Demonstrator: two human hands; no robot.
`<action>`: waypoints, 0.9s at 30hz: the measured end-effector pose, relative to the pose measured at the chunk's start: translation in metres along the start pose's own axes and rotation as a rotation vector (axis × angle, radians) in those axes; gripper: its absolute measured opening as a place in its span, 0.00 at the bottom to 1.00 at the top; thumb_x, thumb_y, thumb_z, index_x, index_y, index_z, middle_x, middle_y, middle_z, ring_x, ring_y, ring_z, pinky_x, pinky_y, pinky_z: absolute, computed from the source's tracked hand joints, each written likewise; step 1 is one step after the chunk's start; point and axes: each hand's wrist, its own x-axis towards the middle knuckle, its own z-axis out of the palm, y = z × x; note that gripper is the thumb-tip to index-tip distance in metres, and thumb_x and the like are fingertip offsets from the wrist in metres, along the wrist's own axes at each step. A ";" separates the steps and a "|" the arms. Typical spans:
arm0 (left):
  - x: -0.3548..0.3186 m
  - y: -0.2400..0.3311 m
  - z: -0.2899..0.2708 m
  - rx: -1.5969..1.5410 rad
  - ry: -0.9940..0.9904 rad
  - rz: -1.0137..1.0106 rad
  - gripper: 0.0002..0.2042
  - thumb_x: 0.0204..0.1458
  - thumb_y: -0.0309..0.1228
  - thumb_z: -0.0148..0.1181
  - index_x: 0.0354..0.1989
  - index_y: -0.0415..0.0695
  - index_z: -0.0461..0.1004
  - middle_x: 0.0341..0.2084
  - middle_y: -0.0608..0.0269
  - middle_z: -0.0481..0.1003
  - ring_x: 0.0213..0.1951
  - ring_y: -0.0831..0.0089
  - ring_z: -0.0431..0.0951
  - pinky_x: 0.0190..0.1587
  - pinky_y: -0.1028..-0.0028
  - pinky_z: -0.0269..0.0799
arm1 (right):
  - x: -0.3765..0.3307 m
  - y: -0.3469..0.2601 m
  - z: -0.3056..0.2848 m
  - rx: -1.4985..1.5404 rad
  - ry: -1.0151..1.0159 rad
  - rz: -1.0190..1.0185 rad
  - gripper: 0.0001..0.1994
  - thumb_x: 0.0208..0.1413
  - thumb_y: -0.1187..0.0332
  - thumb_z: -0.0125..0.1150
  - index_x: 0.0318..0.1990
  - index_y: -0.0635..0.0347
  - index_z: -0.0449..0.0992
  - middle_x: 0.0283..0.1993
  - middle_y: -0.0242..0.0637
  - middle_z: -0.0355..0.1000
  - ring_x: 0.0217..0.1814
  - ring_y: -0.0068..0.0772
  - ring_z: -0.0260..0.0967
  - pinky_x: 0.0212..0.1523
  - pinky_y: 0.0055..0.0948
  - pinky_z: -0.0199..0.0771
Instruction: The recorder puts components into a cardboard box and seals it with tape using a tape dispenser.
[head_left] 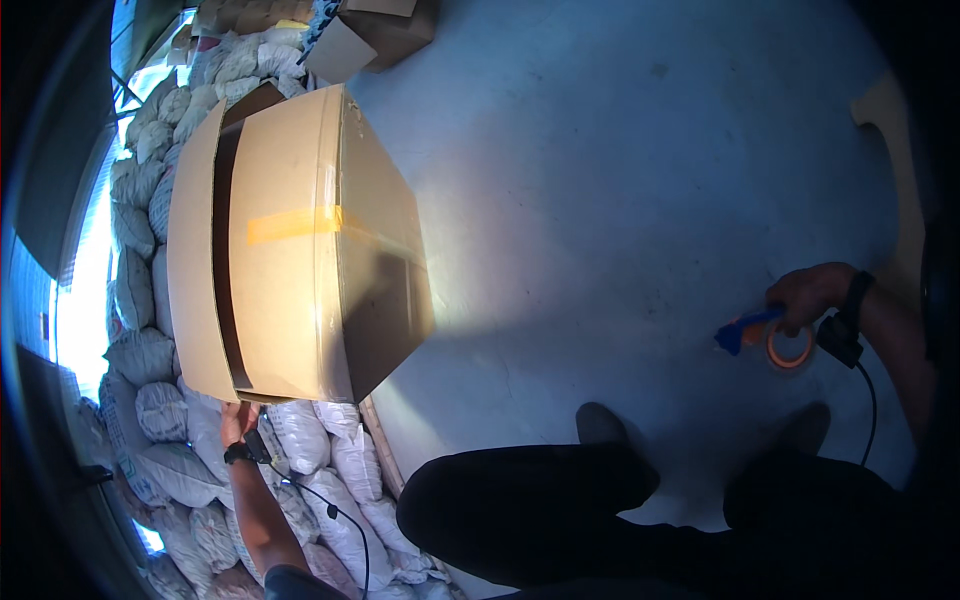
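Note:
A large brown cardboard box (283, 300) with a strip of yellow tape (290, 224) across it fills the left of the head view. One long flap (192, 270) stands partly away from the body, leaving a dark gap. My left hand (238, 422) grips the box at its near lower corner, by the flap; some fingertips are hidden behind the cardboard. Out to the right, well apart from the box, my right hand (812, 293) is closed around a blue tape dispenser (738, 333). An orange-rimmed tape roll (788, 350) hangs on it.
Stacked whitish sacks (300, 438) lie under and behind the box along the left. Another open carton (392, 35) stands at the far end. A piece of cardboard (895, 150) is at the right edge. Cables run from both wrists. My legs and shoes are over the grey floor (600, 200).

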 end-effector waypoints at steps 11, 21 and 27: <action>-0.008 -0.025 -0.003 -0.011 0.181 0.083 0.22 0.57 0.31 0.70 0.59 0.46 0.72 0.42 0.66 0.80 0.32 0.70 0.79 0.32 0.71 0.75 | 0.006 -0.004 -0.025 0.008 0.063 -0.082 0.27 0.50 0.59 0.68 0.58 0.61 0.77 0.54 0.45 0.77 0.56 0.44 0.75 0.57 0.40 0.73; -0.027 -0.018 -0.001 0.003 0.120 -0.010 0.25 0.54 0.31 0.71 0.60 0.46 0.71 0.44 0.66 0.78 0.38 0.70 0.77 0.36 0.71 0.73 | 0.015 -0.030 -0.066 0.245 0.167 -0.323 0.25 0.48 0.61 0.70 0.53 0.64 0.77 0.46 0.41 0.78 0.48 0.36 0.75 0.51 0.35 0.73; -0.024 -0.026 -0.006 0.089 0.149 -0.014 0.23 0.53 0.36 0.72 0.56 0.46 0.72 0.40 0.66 0.79 0.33 0.71 0.78 0.30 0.73 0.71 | 0.002 -0.056 -0.074 0.467 0.166 -0.431 0.24 0.44 0.65 0.69 0.50 0.65 0.77 0.43 0.38 0.77 0.46 0.34 0.74 0.51 0.35 0.72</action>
